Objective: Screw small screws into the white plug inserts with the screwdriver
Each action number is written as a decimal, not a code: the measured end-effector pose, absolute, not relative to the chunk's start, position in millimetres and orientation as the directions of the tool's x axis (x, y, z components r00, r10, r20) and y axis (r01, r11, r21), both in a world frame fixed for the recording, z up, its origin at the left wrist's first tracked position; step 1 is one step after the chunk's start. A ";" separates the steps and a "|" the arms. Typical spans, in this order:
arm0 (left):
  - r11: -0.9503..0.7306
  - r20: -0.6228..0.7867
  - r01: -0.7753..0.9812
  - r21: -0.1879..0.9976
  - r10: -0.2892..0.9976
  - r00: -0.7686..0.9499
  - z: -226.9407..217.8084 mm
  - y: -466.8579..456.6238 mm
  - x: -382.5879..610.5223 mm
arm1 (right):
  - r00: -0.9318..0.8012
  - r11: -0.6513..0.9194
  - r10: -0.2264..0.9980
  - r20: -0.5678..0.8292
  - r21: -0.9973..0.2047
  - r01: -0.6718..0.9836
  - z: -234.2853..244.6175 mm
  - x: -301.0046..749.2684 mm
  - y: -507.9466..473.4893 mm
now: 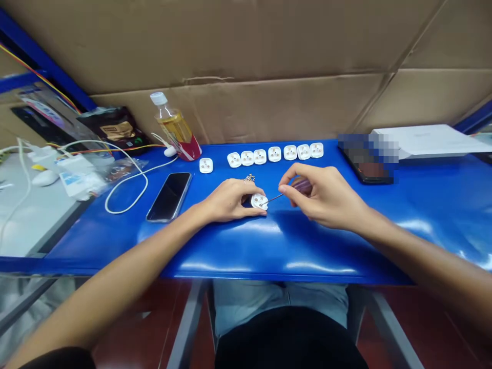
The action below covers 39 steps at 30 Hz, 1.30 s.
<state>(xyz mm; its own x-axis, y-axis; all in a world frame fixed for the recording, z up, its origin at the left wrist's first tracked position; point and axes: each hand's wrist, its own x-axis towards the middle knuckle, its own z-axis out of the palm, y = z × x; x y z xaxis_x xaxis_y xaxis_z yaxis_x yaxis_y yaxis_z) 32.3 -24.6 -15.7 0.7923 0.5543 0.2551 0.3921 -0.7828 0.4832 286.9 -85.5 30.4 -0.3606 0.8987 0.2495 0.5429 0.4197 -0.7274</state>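
Note:
Between the thumb and fingers of my left hand (232,201) is a small white plastic socket piece (259,200) with metal contacts inside, held at the tabletop. My right hand (326,197) is closed around the purple handle of a screwdriver (303,186). Its thin shaft slants down to the left, with the tip at the white piece. Just behind my left hand lies a little pile of small brass-coloured metal parts (250,178). Farther back stands a row of several similar white pieces (274,154), and one more white piece (206,165) sits apart to their left.
A phone (169,197) lies left of my left hand, near a white cable (126,146). Behind are a drink bottle (179,130) and a black pouch (115,130). At right sit a dark device (365,163) and a white box (426,139). Cardboard (269,46) walls the back.

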 end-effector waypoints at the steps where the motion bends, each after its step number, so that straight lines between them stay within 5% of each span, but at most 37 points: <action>1: -0.777 0.255 0.399 0.487 0.563 0.786 -15.0 -25.2 32.4 | -0.354 0.389 0.908 0.224 -0.762 0.517 30.3 287.0 -85.5; 5: -0.727 0.212 0.401 0.557 0.591 0.778 -10.0 -25.5 32.0 | -0.356 0.306 0.919 0.168 -0.875 0.376 24.9 294.0 -78.8; 10: -0.665 0.193 0.415 0.620 0.643 0.741 -7.2 -22.3 27.3 | -0.206 0.434 0.899 0.387 -0.850 0.298 4.3 301.2 -60.9; 20: -0.640 0.139 0.444 0.627 0.653 0.745 -0.2 -15.2 14.8 | -0.404 0.504 0.855 0.325 -0.706 0.498 -19.4 290.3 -52.5; 39: -0.662 0.150 0.411 0.626 0.620 0.770 3.4 -15.9 11.2 | -0.408 0.516 0.851 0.332 -0.677 0.524 -19.1 288.1 -50.2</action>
